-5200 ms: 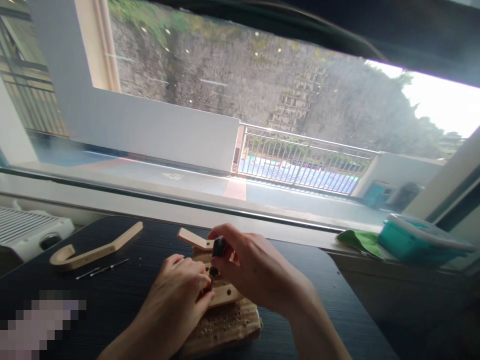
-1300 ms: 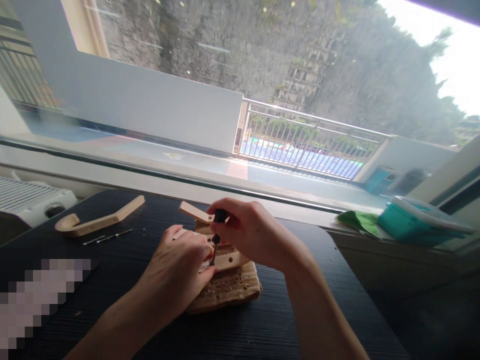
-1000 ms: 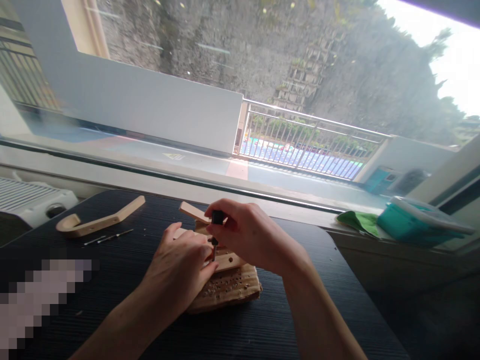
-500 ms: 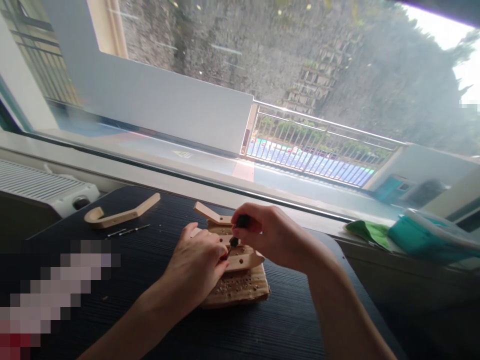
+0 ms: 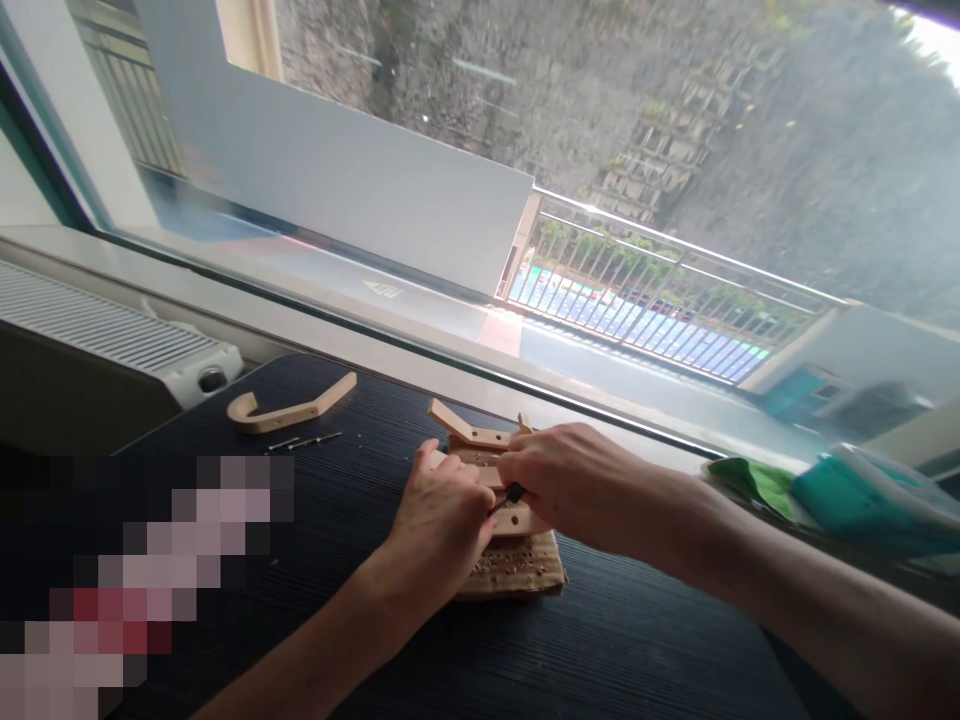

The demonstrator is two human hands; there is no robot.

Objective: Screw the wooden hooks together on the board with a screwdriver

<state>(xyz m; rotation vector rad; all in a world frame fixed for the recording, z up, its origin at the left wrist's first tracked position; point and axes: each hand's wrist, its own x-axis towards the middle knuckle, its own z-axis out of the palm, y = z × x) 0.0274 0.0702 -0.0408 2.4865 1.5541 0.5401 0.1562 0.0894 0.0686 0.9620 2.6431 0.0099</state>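
My left hand is curled over a pale wooden piece with round holes, pressing it onto a brown, pitted block that looks like cardboard. Close beside it, my right hand is closed around a screwdriver. Its handle is mostly covered by my fingers, and its thin shaft slants down to the wood by my left fingertips; the tip is hidden. A bent wooden strip with holes lies at the block's far edge. Small crumbs and holes dot the block's near part.
On the dark table, a hook-shaped wooden piece lies at the far left, with thin metal bits nearby. A radiator stands left. A green cloth and a teal container sit right, by the window.
My right hand has rolled over the screwdriver, its wrist swinging out to the right, so the handle is now covered. My left hand keeps its hold. The whole view has shifted.
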